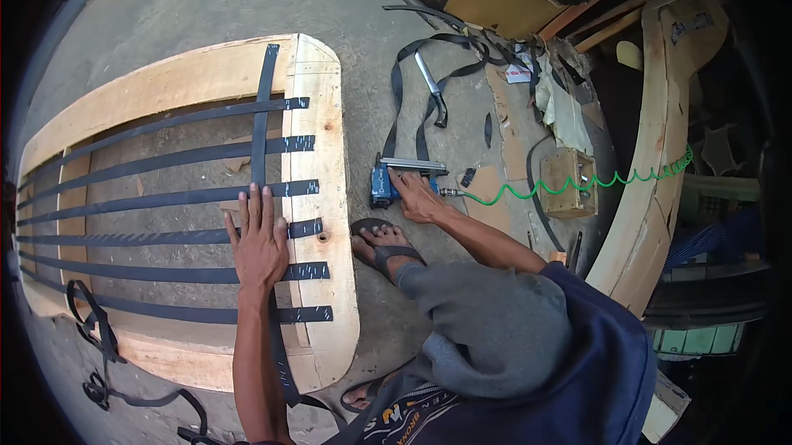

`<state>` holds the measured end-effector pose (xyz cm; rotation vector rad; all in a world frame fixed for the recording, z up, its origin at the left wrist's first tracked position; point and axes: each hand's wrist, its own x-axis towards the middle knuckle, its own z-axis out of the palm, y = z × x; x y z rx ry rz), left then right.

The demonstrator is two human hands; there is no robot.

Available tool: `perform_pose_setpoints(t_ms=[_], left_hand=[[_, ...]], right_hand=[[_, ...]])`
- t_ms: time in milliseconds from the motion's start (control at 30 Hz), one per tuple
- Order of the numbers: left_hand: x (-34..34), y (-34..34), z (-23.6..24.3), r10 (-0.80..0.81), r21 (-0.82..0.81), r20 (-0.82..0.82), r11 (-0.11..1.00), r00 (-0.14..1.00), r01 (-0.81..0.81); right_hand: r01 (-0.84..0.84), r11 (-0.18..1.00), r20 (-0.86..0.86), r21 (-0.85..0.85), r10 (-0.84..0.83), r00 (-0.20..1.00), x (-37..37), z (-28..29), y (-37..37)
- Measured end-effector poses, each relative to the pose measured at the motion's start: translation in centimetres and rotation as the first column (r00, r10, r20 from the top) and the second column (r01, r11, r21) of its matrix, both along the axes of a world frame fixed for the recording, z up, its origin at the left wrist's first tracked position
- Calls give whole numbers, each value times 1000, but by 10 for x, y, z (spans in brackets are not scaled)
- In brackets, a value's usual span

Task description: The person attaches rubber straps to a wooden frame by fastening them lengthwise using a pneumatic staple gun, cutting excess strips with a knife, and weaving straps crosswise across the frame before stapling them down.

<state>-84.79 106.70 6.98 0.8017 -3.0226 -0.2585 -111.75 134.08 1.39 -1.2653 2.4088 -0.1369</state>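
Note:
My left hand (260,239) lies flat with its fingers stretched out, pressing on a dark webbing strap (260,148) that crosses several lengthwise straps. Those straps (165,155) span a pale wooden frame (324,189) and are fixed with rows of staples at its right end. The cross strap passes under my hand and runs on past the frame's near edge. To the right of the frame, my right hand (418,197) is closed around a blue air staple gun (382,188) resting low by the floor. Its grip is partly hidden by my fingers.
A coiled green air hose (569,184) leads right from the staple gun. Loose webbing (398,74) and a knife (431,82) lie beyond it. A small wooden block (566,185) and a long curved wooden piece (660,123) stand at right. More strap (99,329) trails at lower left.

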Motion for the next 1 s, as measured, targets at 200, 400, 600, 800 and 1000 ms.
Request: perform_pose_setpoints(t_ms=[200, 400, 600, 800, 1000], left_hand=[[57, 19, 6, 186, 95, -132, 980, 974, -175], [189, 91, 69, 562, 156, -208, 827, 801, -540], [279, 169, 32, 930, 683, 128, 169, 344, -711], [285, 203, 52, 940, 694, 177, 92, 293, -714], [273, 218, 44, 951, 609, 3, 243, 309, -755]], right_hand=[[-73, 997, 226, -24, 77, 971, -33, -3, -2], [415, 857, -355, -305, -506, 786, -182, -15, -15], [793, 609, 362, -33, -732, 577, -285, -44, -20], [701, 348, 702, -622, -148, 697, -66, 94, -89], [-455, 859, 641, -234, 489, 592, 199, 164, -106]])
